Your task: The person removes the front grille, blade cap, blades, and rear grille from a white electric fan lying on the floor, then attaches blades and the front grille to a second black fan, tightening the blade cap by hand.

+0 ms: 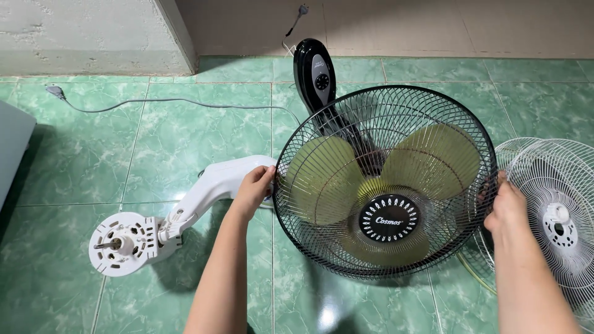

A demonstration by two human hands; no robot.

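A black wall fan with a round wire grille (346,117) and yellow-green blades (325,179) stands tilted on the green tiled floor. Its black control body (315,74) points away toward the wall. My left hand (253,188) grips the grille's left rim. My right hand (504,204) grips the right rim. Both hands hold the fan between them.
A white fan motor and arm without grille (167,226) lies on the floor to the left. A white wire grille (557,204) lies at the right. A grey cord with plug (124,104) runs across the tiles. A wall and step edge (179,37) stand behind.
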